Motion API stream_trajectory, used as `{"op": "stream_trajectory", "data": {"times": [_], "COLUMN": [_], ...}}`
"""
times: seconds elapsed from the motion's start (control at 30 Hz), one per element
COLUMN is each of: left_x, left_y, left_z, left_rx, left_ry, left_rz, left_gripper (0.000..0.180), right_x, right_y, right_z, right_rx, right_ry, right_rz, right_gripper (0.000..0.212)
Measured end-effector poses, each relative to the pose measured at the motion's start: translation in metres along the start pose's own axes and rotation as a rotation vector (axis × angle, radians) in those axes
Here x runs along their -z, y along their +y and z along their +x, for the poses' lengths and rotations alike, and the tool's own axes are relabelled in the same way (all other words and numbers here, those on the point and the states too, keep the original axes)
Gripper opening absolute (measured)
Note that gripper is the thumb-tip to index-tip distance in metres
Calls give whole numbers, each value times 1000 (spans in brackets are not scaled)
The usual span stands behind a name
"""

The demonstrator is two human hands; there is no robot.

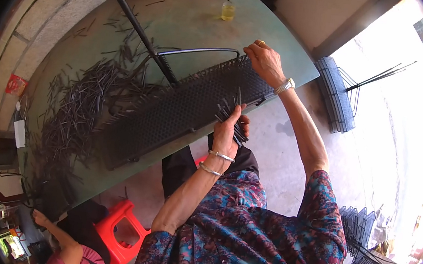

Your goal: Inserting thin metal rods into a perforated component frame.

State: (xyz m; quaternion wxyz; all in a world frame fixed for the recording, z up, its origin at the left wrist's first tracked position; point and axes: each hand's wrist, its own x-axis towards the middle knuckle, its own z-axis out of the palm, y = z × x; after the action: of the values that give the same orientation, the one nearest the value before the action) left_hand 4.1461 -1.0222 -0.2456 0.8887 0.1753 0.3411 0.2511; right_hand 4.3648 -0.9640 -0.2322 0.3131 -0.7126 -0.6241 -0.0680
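A long black perforated block (172, 110) lies slantwise along the near edge of the green table, with short spikes standing along its far side. A bent metal bracket (199, 52) and a dark pole (135, 23) join it from behind. My left hand (228, 134) is closed round a bunch of thin dark strips (241, 132), held just in front of the block. At the block's far right end my right hand (266, 61) is pinched, its fingertips at the edge. What it grips there is too small to make out.
Loose dark strips (83, 103) are heaped on the green table (182, 18), left of the block. A cup of yellow liquid (227, 12) stands far back. Finished-looking black blocks (336, 93) lean at the right. A co-worker's arm (64, 237) and a red stool (115, 256) are lower left.
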Motion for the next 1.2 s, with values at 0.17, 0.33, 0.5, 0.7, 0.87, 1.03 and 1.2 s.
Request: {"op": "stream_trajectory", "data": {"times": [0.17,0.33,0.5,0.7,0.87,1.03,1.2], "left_x": [6,2,2,6,-2,-2,-2], "left_y": [-1,0,2,3,1,1,2], "left_z": [4,4,6,9,7,7,6], "left_rx": [2,10,3,-18,-30,-21,-23], "left_ry": [-1,-1,-1,-55,-5,-12,-11], "left_rz": [6,-4,2,13,71,84,95], "left_gripper": [28,29,30,29,27,27,27], "right_x": [6,0,7,49,54,54,52], "right_y": [-11,-7,-20,-51,-52,-52,-50], "right_z": [3,5,-3,-27,-39,-42,-42], "right_rx": [-34,48,-122,-327,-351,-435,-459], "right_ry": [105,-51,-135,-606,-637,-612,-624], "right_rz": [-71,-80,-159,566,711,810,869], "right_gripper": [19,22,29,37,27,22,20]}}
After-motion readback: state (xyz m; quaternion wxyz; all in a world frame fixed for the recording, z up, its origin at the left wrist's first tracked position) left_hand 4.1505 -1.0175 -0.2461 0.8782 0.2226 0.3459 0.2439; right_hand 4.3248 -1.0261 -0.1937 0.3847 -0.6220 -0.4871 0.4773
